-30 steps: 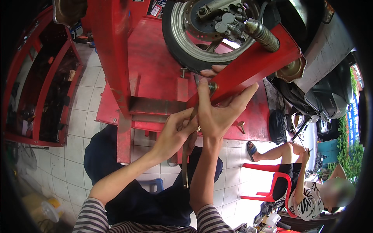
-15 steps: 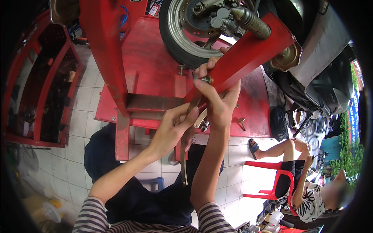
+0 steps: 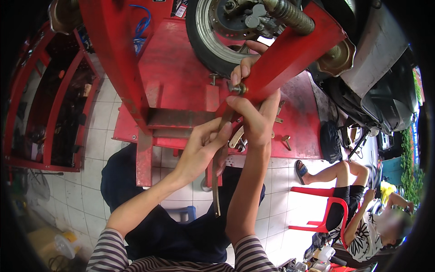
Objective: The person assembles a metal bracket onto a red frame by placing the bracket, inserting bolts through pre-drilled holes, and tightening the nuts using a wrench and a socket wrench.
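Note:
A long, narrow, flat metal bar [image 3: 216, 190] with a small hole near its lower end is gripped between the thumb and fingers of my left hand [image 3: 198, 152]. It slants up toward the bolt [image 3: 238, 89]; its top is partly hidden behind my hands. My right hand [image 3: 256, 127] reaches around the slanted red steel beam [image 3: 290, 56], thumb below the bolt and fingertips above it, closed about it. Just beneath my right palm, a pale curved metal piece [image 3: 235, 137] shows; I cannot tell what holds it.
Behind the beam stands a motorbike wheel [image 3: 199, 45] on a red platform [image 3: 167, 59]. A T-shaped metal piece [image 3: 286, 142] lies on the platform. Red uprights [image 3: 113, 59] rise at left, beside a red shelf rack [image 3: 47, 104]. A person sits on a red chair [image 3: 324, 213] at right.
My right thumb and fingers have parted slightly around the bolt, leaving more of it visible. My left hand keeps its hold on the bar. The view has shifted a little.

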`<state>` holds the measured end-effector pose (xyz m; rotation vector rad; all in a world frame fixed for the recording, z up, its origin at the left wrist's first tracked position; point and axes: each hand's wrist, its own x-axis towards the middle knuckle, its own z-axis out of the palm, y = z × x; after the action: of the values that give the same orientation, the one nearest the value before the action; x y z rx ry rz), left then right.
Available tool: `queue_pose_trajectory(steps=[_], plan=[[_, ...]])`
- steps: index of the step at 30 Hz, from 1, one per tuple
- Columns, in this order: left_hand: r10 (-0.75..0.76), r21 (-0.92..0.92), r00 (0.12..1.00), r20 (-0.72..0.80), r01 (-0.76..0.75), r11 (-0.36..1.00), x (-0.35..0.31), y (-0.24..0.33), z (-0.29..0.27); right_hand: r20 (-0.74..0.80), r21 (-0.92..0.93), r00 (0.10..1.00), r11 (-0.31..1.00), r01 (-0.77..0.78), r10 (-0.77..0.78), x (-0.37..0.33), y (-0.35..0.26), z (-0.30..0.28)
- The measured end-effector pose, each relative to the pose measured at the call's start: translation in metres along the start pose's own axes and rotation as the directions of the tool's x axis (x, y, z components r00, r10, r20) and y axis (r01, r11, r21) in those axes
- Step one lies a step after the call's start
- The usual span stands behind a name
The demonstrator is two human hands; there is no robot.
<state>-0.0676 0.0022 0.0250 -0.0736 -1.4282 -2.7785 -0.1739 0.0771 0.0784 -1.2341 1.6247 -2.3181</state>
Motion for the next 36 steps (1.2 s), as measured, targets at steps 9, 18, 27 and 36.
queue_pose_trajectory(steps=[9,18,27,36], plan=[[-0.028,0.022,1.000,0.001,0.028,0.999,-0.001,-0.001,-0.002,0.321,0.154,0.947,0.986,-0.059,0.007,0.026,0.008,-0.022],[-0.017,0.002,1.000,0.006,0.017,1.000,-0.001,-0.002,-0.002,0.025,0.235,0.998,0.971,0.049,-0.057,0.009,0.017,-0.007],[-0.039,-0.010,0.999,0.013,0.039,0.999,-0.002,-0.002,0.002,-0.337,-0.021,0.939,0.998,0.060,-0.064,-0.032,0.004,-0.027],[-0.140,0.307,0.990,-0.013,0.137,0.942,-0.002,0.013,0.003,-0.198,-0.489,0.909,0.840,0.234,-0.368,-0.042,0.009,-0.029]])
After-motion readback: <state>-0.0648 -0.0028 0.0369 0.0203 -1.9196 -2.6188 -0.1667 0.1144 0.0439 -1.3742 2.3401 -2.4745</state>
